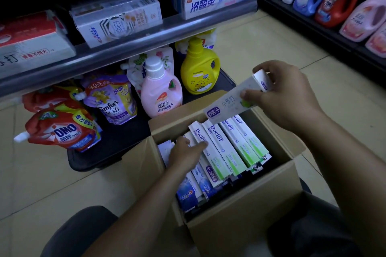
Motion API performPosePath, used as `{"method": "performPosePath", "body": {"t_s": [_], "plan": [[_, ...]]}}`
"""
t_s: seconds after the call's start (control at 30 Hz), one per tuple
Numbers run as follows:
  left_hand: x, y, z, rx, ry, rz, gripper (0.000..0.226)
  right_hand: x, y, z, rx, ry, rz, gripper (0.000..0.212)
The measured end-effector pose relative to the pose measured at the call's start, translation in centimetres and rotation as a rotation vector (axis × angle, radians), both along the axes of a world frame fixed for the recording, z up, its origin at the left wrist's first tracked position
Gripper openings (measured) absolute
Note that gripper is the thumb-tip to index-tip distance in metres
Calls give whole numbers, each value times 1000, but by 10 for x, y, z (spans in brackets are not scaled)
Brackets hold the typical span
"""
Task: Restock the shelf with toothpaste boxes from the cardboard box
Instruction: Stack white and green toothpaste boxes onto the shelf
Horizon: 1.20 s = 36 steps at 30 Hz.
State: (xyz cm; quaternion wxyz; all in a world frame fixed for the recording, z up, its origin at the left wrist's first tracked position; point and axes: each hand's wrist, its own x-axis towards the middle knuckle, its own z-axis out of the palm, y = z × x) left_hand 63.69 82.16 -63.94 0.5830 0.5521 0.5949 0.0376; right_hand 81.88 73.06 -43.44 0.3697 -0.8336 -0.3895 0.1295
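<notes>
right hand (286, 98): pinching one toothpaste box (227, 104), holding it above the cardboard box (240, 215) | left hand (183, 152): fingers lying straight on the packed boxes (229, 146) inside | cardboard box: standing on the floor (41, 173) beside the shelf (117, 52)

A single wide-angle view from a camera worn on the person's head looks forward and steeply down, close over an open cardboard box (240, 225) on the tiled floor (52, 183). Both forearms enter from the bottom edge: the left hand (186, 151) is inside the box, and the right hand (279, 92) is above its far right corner, holding a toothpaste box (227, 104). The shelf (125, 47) slants across the upper left, near the camera, and a second rack (313, 25) of bottles fills the top right corner.
</notes>
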Motion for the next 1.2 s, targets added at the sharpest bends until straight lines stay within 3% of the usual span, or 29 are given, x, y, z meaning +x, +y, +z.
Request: {"method": "performPosePath", "body": {"t_s": [0.1,0.17,0.23,0.33,0.47,0.67,0.8,0.9,1.0,1.07,1.2], "plan": [[14,-12,-6,-58,-12,-96,128,-2,2,-1,-2,46,-15,36],[22,-20,-8,-43,33,-140,139,-3,3,-3,-1,54,-18,35],[27,-25,-12,-49,50,-127,123,-4,5,-4,7,63,-21,34],[25,-27,-12,-42,9,-40,72,-4,5,-4,37,135,-30,35],[-10,-20,10,99,-9,-45,31,-7,8,0,111,287,-42,34],[-98,5,78,533,-74,-22,56,-29,22,17,393,687,-22,34],[-150,28,126,701,-199,50,61,-46,34,29,489,785,73,40],[-178,38,152,795,-325,190,55,-59,42,37,522,827,145,43],[-197,47,174,856,-426,351,35,-74,51,42,538,863,203,33],[-210,54,191,900,-474,459,34,-88,59,48,543,892,249,32],[-230,60,229,943,-489,442,36,-115,76,64,554,915,335,45]]}}
